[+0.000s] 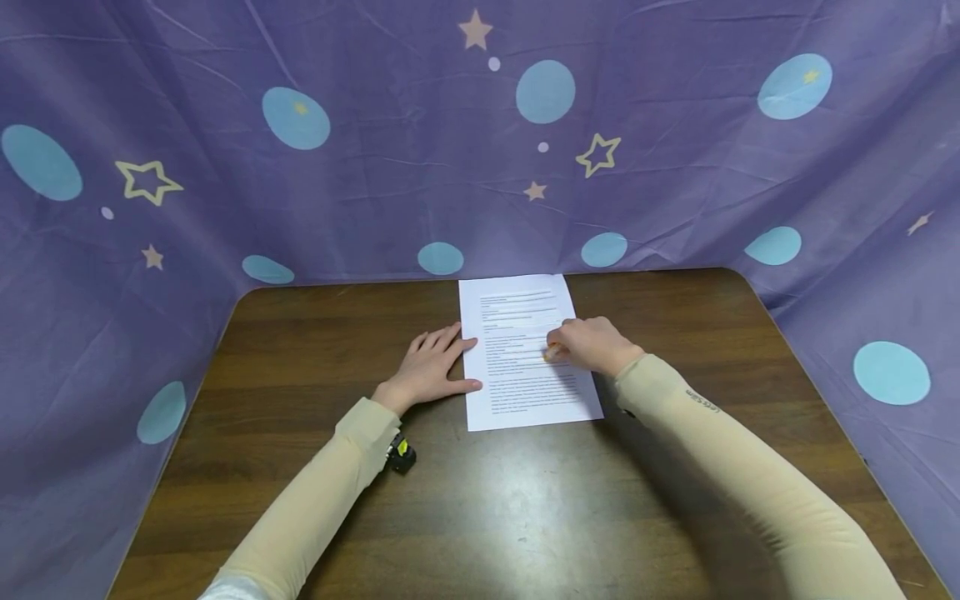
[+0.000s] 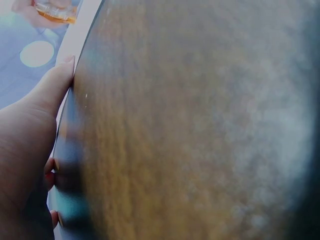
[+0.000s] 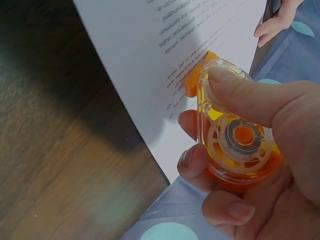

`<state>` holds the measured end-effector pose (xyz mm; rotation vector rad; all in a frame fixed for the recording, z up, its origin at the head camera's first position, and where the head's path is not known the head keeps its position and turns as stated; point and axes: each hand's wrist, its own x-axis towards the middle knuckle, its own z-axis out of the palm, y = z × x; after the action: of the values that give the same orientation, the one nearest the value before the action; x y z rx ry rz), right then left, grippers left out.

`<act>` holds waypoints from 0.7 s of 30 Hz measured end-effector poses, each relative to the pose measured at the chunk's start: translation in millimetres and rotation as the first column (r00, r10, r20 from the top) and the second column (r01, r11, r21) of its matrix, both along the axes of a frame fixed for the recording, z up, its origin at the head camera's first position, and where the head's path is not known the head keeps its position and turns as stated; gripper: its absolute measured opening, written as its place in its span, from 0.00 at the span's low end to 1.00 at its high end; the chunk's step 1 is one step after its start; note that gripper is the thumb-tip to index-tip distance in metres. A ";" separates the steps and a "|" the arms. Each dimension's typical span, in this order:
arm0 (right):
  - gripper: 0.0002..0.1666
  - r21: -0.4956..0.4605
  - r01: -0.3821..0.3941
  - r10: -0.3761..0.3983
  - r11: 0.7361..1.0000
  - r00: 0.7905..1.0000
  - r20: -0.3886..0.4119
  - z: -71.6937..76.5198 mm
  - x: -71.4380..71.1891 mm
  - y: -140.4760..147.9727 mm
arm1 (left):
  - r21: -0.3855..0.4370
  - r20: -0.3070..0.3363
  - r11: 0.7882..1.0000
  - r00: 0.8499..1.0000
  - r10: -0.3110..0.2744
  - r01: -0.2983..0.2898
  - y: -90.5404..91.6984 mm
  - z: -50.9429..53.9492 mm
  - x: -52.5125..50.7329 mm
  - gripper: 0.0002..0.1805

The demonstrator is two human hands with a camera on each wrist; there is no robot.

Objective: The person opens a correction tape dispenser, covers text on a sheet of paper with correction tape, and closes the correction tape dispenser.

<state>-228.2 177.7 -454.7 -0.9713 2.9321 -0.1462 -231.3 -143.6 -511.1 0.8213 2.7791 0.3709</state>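
A printed sheet of paper [image 1: 517,400] lies flat on the wooden table. My right hand [image 1: 592,344] is over the sheet's right side and holds a clear and orange correction tape [image 3: 240,142] between thumb and fingers. The orange tip of the correction tape points at the printed lines in the right wrist view; whether it touches them I cannot tell. Spread out at the sheet's left edge, my left hand [image 1: 429,367] rests with thumb and index fingertip on the paper and the palm side over the table. The left wrist view shows its thumb [image 2: 57,80] at the paper's edge.
The wooden table [image 1: 315,350] extends around the sheet on both sides and toward me. Behind it hangs a purple curtain [image 1: 390,167] with stars and blue ovals, which meets the table's back edge. A small black device [image 1: 401,456] is strapped at my left wrist.
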 end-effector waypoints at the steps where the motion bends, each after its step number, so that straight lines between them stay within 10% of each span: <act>1: 0.09 0.000 0.002 -0.002 1.000 1.000 0.001 0.2 0.0 1.1 | -0.001 -0.002 1.000 1.000 0.000 0.000 -0.3 -0.9 0.0 0.50; 21: 0.06 0.017 0.074 -0.075 0.997 0.993 0.086 -3.1 -0.7 27.1 | 0.018 -0.020 1.000 1.000 -0.004 0.005 -0.3 -5.1 -0.6 0.49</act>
<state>-228.8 204.8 -457.7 -0.8323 2.8876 -0.1666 -231.9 -143.9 -516.2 0.8401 2.7961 0.3892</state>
